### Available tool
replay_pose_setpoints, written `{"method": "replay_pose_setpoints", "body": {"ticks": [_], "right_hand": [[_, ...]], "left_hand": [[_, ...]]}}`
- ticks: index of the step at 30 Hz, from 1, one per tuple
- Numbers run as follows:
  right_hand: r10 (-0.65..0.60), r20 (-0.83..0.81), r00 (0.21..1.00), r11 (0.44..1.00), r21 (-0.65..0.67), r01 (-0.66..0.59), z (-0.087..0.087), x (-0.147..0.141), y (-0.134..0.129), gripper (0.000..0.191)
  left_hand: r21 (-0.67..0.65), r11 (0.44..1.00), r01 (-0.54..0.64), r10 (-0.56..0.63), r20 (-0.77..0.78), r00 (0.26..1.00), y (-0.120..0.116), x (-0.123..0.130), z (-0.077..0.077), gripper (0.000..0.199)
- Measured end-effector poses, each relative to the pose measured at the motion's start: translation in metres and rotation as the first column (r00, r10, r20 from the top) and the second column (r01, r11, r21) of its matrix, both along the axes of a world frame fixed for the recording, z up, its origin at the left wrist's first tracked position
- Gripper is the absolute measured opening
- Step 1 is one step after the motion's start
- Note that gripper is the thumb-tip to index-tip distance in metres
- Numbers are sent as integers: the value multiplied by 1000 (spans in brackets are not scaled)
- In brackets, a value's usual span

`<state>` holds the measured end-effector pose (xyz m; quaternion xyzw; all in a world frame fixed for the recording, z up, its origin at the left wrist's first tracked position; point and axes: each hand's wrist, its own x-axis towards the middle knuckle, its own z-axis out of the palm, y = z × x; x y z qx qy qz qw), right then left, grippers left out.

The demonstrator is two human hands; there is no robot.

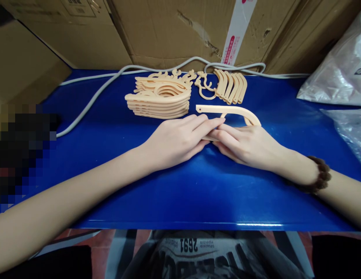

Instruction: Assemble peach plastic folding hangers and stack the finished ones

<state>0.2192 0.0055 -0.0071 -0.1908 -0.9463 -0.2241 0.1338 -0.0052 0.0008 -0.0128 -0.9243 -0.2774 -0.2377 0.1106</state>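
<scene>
My left hand (182, 137) and my right hand (247, 144) meet over the middle of the blue table, fingers closed on a peach-coloured plastic folding hanger (231, 110). One arm of the hanger, with a small hole at its end, sticks out beyond the fingers and curves down to the right. The rest of it is mostly hidden under both hands. Just behind my left hand lies a stack of folded hangers (158, 106). To its right are loose hanger hooks (208, 95) and a row of curved hanger arms (233, 86).
A white cable (94, 110) runs along the back of the blue table (180, 197). Cardboard boxes (168, 35) stand behind it. At the right are a white plastic bag (340, 73) and a clear bag (350, 126). A pixelated dark patch covers the left side.
</scene>
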Motion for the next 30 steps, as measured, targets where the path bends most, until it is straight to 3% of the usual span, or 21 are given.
{"method": "replay_pose_setpoints", "body": {"ticks": [9, 22, 30], "right_hand": [[9, -4, 1000, 1000, -22, -9, 1, 1, 0, 21], [-19, 22, 1000, 999, -41, 20, 3, 0, -1, 24], [-34, 16, 999, 997, -71, 35, 3, 0, -2, 24]], "left_hand": [[5, 1000, -5, 5, -4, 1000, 0, -1, 1, 38], [-88, 996, -14, 13, -7, 1000, 0, -1, 0, 38], [-43, 999, 8, -8, -1, 1000, 1, -1, -2, 39]]}}
